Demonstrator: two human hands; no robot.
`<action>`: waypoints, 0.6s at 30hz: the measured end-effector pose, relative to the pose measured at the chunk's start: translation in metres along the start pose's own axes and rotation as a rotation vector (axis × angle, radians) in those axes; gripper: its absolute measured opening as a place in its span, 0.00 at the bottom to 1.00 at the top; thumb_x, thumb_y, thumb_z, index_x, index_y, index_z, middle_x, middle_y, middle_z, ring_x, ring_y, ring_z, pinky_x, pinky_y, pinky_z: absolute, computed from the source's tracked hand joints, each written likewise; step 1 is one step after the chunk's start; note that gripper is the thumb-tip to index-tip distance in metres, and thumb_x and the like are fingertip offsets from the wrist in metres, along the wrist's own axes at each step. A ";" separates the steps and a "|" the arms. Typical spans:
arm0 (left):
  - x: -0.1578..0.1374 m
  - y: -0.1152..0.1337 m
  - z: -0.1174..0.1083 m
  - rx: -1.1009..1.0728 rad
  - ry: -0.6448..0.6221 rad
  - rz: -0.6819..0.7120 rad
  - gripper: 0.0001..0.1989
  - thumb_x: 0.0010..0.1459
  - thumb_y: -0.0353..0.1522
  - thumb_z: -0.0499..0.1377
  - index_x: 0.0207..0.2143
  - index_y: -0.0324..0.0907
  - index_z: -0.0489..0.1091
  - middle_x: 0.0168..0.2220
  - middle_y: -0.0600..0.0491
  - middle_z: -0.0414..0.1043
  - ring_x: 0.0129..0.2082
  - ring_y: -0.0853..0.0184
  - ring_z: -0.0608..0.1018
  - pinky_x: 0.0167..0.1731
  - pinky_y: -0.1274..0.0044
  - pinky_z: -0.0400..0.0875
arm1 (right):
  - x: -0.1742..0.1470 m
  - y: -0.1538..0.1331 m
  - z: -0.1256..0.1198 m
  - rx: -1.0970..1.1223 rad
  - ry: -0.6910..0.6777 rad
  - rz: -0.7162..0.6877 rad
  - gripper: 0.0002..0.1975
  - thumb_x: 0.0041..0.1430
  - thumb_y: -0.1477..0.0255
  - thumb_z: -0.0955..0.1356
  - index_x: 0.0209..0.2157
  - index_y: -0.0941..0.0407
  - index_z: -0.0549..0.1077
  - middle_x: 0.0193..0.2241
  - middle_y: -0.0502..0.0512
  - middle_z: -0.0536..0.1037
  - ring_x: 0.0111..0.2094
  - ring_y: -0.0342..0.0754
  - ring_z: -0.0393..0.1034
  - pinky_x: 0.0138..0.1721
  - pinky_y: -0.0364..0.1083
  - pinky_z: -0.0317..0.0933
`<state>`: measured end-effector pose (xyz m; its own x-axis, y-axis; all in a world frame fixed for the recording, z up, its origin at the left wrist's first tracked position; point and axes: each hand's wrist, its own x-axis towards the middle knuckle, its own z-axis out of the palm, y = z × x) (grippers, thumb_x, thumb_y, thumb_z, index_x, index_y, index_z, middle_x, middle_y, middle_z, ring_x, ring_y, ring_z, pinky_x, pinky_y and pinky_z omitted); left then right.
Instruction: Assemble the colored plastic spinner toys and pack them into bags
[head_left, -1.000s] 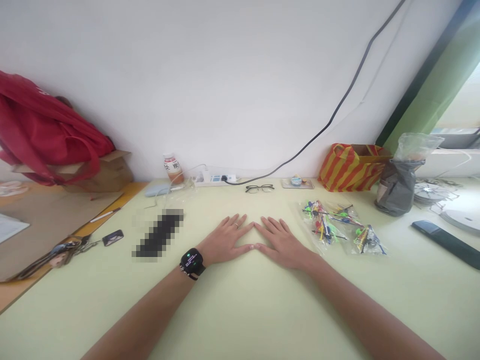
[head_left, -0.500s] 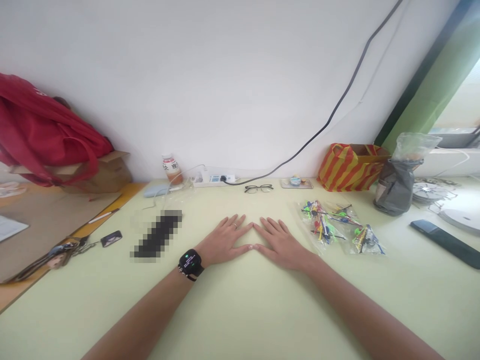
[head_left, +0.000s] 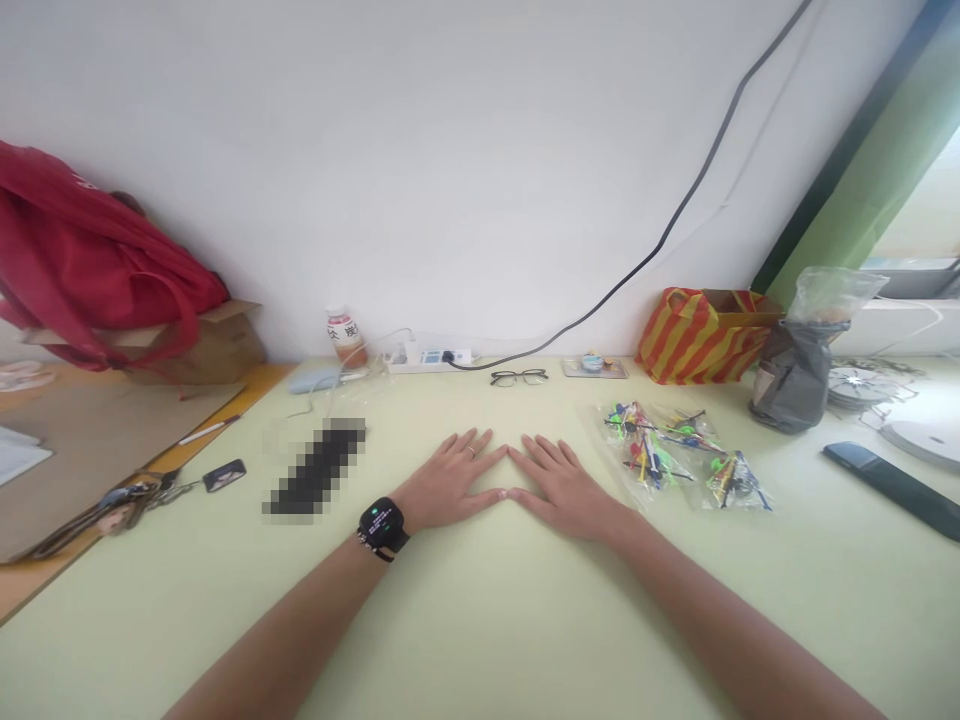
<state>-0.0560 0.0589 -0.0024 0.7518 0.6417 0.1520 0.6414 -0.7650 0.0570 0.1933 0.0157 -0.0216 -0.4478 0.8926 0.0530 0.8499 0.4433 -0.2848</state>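
Both my hands lie flat on the pale green tabletop (head_left: 480,620), palms down. My left hand (head_left: 446,485) has its fingers spread and wears a ring; a black smartwatch (head_left: 381,526) and a beaded bracelet circle that wrist. Fingers apart, my right hand (head_left: 555,487) holds nothing, and its thumb and index tips meet those of the left. Nearest to the right hand are clear plastic packets (head_left: 649,455) of small colourful plastic parts. A pair of glasses (head_left: 519,377) rests beyond my fingertips. Left of my left hand is a dark, pixelated object (head_left: 315,468).
A power strip (head_left: 431,360) with a black cable, a drink bottle (head_left: 345,338) and a small tray (head_left: 595,367) stand along the wall. At right are a striped bag (head_left: 705,335), a grey bag (head_left: 795,375) and a black case (head_left: 892,490). A red bag (head_left: 97,260) sits on a cardboard box at left.
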 end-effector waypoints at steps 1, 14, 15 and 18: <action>0.000 0.000 0.000 -0.001 0.003 0.000 0.35 0.69 0.55 0.47 0.72 0.51 0.55 0.73 0.45 0.54 0.71 0.47 0.60 0.67 0.53 0.56 | 0.000 0.000 0.000 0.003 -0.007 0.003 0.39 0.70 0.43 0.52 0.75 0.47 0.47 0.75 0.58 0.47 0.75 0.61 0.39 0.72 0.65 0.36; 0.000 -0.003 0.003 -0.035 0.008 -0.004 0.34 0.69 0.56 0.47 0.72 0.54 0.54 0.73 0.48 0.52 0.71 0.47 0.59 0.67 0.55 0.55 | 0.000 0.001 0.000 -0.004 0.006 -0.005 0.38 0.71 0.45 0.52 0.75 0.46 0.46 0.75 0.57 0.47 0.74 0.61 0.39 0.71 0.65 0.37; -0.001 -0.003 0.003 -0.036 0.012 -0.002 0.34 0.69 0.56 0.47 0.72 0.54 0.53 0.73 0.48 0.52 0.71 0.47 0.59 0.68 0.55 0.55 | -0.001 0.000 0.000 -0.006 0.009 -0.008 0.37 0.71 0.45 0.52 0.75 0.46 0.46 0.75 0.57 0.47 0.74 0.61 0.39 0.71 0.65 0.37; -0.001 -0.003 0.004 -0.033 0.020 0.002 0.34 0.69 0.55 0.47 0.72 0.54 0.54 0.73 0.48 0.52 0.72 0.48 0.58 0.68 0.55 0.54 | -0.001 0.000 -0.001 -0.001 0.002 -0.013 0.38 0.71 0.45 0.52 0.75 0.46 0.46 0.75 0.58 0.48 0.74 0.61 0.39 0.71 0.65 0.36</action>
<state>-0.0583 0.0611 -0.0065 0.7495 0.6394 0.1714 0.6345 -0.7677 0.0893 0.1940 0.0154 -0.0207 -0.4581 0.8870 0.0589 0.8443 0.4548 -0.2834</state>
